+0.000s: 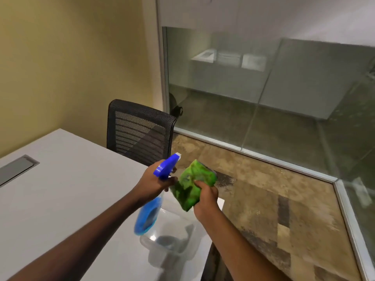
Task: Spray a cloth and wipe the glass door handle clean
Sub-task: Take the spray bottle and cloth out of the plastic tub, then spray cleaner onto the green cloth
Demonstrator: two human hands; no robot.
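Observation:
My left hand grips the neck of a spray bottle with a blue trigger head and blue liquid in a clear body. Its white nozzle points up and right, toward a bunched green cloth. My right hand holds that cloth from below, close beside the nozzle. Both hands are over the near right corner of the white table. No door handle shows in this view.
A black mesh office chair stands at the table's far side. A glass partition in a metal frame runs along the back and right. Patterned brown carpet covers the floor to the right. A grey cable hatch is set in the tabletop.

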